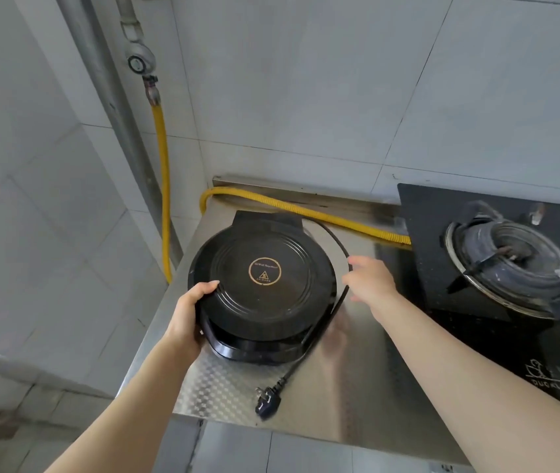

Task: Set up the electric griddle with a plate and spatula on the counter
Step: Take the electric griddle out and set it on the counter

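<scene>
A round black electric griddle (263, 288) with its lid down sits on the steel counter (350, 387), near the counter's left end. My left hand (188, 315) grips the griddle's left rim. My right hand (370, 279) is just right of the griddle with fingers spread, touching the black power cord (341, 295) that loops around the griddle's right side. The cord's plug (266, 402) lies loose on the counter near the front edge. No plate or spatula is in view.
A black glass gas stove (497, 268) with a burner takes up the counter's right part. A yellow gas hose (166, 186) runs down the wall and along the back of the counter. White tiled walls stand behind and left. The counter drops off at left and front.
</scene>
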